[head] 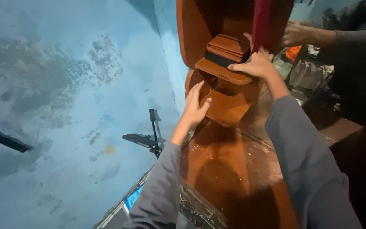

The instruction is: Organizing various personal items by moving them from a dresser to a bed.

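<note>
Your left hand (195, 106) lies flat and open, fingers together and pointing up, palm pressed against the left edge of the brown wooden piece (225, 91); it grips nothing, only rests on the wood

Your right hand (255, 64) sits higher, fingers curled down over the front of the upper shelf (223, 71), a flat ledge sticking out of the piece. It looks like a loose hold on that ledge rather than a tight clench, thumb side hidden

The wooden piece stands upright on the glossy brown tabletop (229, 169), tucked near the blue wall (64, 85). You can make out 2 ledges: the upper shelf under your right hand, and a lower shelf (227, 108) just beside your left hand. A small stepped block (229, 47) of the same wood sits on the upper shelf, with a dark strip at its base

A red cloth (262, 23) hangs down just above your right hand, touching or nearly touching the knuckles; cannot tell which

Both your arms wear grey sleeves (306, 169)

Another person's hand (295, 34) shows at upper right, closed on the right side of the wooden piece or the cloth; the contact is too dark to read. That person wears a dark sleeve (356, 46)

A black stand (153, 131) with a flat arm sits low against the wall. The tabletop edge carries a carved strip (198, 210)
</note>
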